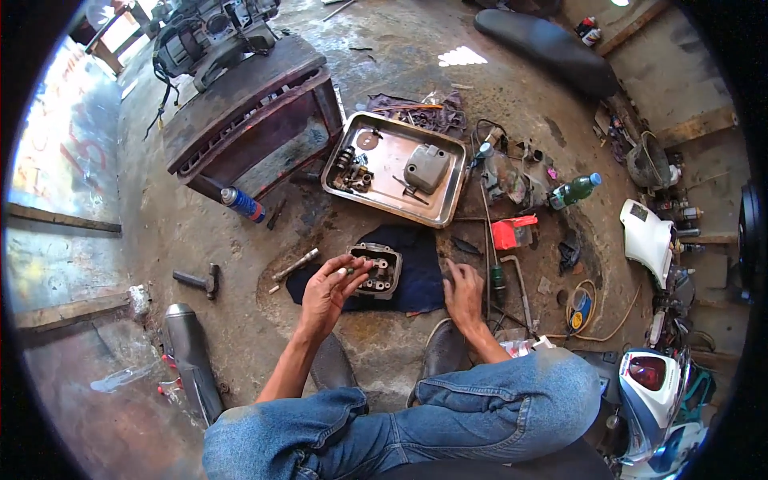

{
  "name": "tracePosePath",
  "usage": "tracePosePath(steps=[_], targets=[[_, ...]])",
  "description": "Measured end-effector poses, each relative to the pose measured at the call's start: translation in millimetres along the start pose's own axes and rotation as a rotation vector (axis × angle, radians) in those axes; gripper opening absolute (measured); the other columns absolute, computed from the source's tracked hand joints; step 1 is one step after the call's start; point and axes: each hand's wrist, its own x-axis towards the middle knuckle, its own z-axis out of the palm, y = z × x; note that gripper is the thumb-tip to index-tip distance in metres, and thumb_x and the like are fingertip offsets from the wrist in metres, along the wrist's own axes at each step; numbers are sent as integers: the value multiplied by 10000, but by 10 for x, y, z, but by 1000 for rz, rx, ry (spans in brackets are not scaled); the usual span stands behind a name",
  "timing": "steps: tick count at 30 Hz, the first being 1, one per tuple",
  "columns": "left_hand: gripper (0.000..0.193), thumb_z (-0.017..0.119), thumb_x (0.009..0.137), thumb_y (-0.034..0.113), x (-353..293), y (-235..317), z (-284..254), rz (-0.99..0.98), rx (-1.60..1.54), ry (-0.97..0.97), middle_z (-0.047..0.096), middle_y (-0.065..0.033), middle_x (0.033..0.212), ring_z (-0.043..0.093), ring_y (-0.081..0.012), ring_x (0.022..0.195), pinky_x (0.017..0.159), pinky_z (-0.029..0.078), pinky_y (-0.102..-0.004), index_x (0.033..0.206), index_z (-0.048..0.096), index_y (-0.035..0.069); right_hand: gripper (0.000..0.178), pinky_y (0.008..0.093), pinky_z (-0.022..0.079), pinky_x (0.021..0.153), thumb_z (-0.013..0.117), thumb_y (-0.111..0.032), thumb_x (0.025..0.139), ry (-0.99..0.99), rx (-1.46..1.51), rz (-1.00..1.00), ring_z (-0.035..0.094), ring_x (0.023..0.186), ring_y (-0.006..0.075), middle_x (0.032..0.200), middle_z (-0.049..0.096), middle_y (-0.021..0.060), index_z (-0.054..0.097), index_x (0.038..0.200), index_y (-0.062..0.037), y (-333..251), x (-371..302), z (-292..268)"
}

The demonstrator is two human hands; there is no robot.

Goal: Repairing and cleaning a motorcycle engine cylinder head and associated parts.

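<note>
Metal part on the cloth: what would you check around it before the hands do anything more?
1. Metal part resting on the cloth: ok.
2. Left hand at the part: ok, fingers over its left side.
3. What those fingers hold: cannot tell, too small.
4. Right hand free of tools: ok, none shows; it is by the cloth's right edge.
5. Floor free of tools: not ok, a hammer lies to the left.

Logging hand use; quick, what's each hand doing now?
Left hand: closed, apparently pinching a small part over the metal casing.
Right hand: loosely open beside the dark cloth, nothing seen held.
</note>
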Motion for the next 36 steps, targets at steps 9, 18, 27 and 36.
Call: tracePosePath(steps=[9,18,27,36], targets=[[302,530,1045,39,-81,-14,60,-37,-33,38,612,-254,1322,584,-392,1328,1152,494,-460,1325,513,-75,189,461,463,899,723,-97,890,67,-101,-77,612,1071,339,1060,667,128,710,1070,-41,301,584,330],[281,533,1049,46,-102,-24,21,-31,-98,15,605,-258,1337,572,-395,1340,1145,503,-454,1312,527,-52,192,427,504,882,740,-97,875,436,-317,191,661,921,318,936,709,103,745,1065,-66,157,-89,-399],[364,552,1034,54,-24,-221,102,-114,-104,-83,598,-251,1385,608,-321,1305,1137,507,-426,1377,499,-59,262,363,505,795,813,-158,864,0,435,-483,655,847,229,882,689,49,781,1121,-120,-1133,341,-654],[370,585,1031,76,-75,-385,-16,-154,-85,-34,630,-156,1307,651,-227,1190,1070,534,-372,1375,496,-26,237,402,535,853,789,-140,883,2,438,-411,659,992,270,1039,680,67,772,1117,-108,-1290,316,-291]])
